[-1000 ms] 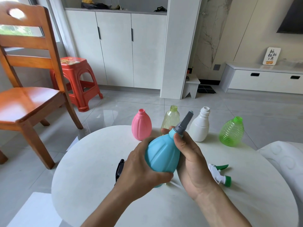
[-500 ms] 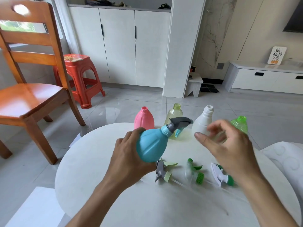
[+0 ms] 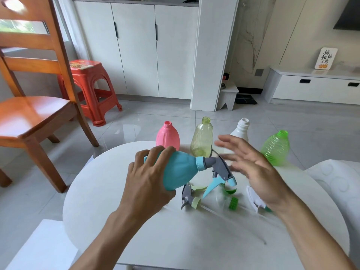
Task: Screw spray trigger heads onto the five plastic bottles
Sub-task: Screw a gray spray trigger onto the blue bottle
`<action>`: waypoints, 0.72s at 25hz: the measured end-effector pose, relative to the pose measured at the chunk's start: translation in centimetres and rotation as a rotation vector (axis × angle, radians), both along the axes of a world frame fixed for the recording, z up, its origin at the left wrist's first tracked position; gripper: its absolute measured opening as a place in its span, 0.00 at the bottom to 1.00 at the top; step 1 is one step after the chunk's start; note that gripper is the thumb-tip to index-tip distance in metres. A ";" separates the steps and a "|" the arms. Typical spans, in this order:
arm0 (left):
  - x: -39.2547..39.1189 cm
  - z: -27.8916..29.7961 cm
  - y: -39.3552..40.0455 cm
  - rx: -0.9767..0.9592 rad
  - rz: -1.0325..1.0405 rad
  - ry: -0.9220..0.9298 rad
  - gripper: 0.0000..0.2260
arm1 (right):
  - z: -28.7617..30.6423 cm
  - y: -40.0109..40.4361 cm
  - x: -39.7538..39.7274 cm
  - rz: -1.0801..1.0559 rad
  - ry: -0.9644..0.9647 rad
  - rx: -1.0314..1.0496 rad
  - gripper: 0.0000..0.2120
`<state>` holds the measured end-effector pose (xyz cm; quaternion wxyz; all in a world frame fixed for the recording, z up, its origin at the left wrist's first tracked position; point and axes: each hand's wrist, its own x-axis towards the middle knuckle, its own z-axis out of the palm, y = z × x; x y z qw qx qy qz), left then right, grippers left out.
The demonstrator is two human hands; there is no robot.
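My left hand (image 3: 148,180) grips the blue bottle (image 3: 181,170), tipped on its side above the round white table (image 3: 136,230), neck pointing right. A grey and blue trigger head (image 3: 220,169) sits on its neck. My right hand (image 3: 251,168) hovers to the right of that head, fingers spread, holding nothing. Along the table's far edge stand a pink bottle (image 3: 168,136), a yellow-green bottle (image 3: 202,138), a white bottle (image 3: 241,129) and a green ribbed bottle (image 3: 276,149), all without heads. Loose on the table lie a grey trigger head (image 3: 190,198), a clear and green one (image 3: 230,199) and a white one (image 3: 255,200).
A wooden chair (image 3: 33,106) stands at the left, with a red plastic stool (image 3: 91,82) behind it. White cabinets (image 3: 140,47) line the far wall. A white cushion (image 3: 335,184) touches the table's right side.
My right hand has let go of the trigger head and drawn off to the right, fingers spread. The left hand has tipped the blue bottle over onto its side, neck to the right.
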<state>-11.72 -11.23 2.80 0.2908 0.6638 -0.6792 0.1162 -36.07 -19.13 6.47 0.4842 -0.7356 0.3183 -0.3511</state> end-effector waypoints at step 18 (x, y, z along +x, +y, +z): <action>-1.4 -1.4 1.4 -0.010 -0.122 0.188 0.40 | -0.8 1.6 2.4 -0.325 0.229 -0.777 0.18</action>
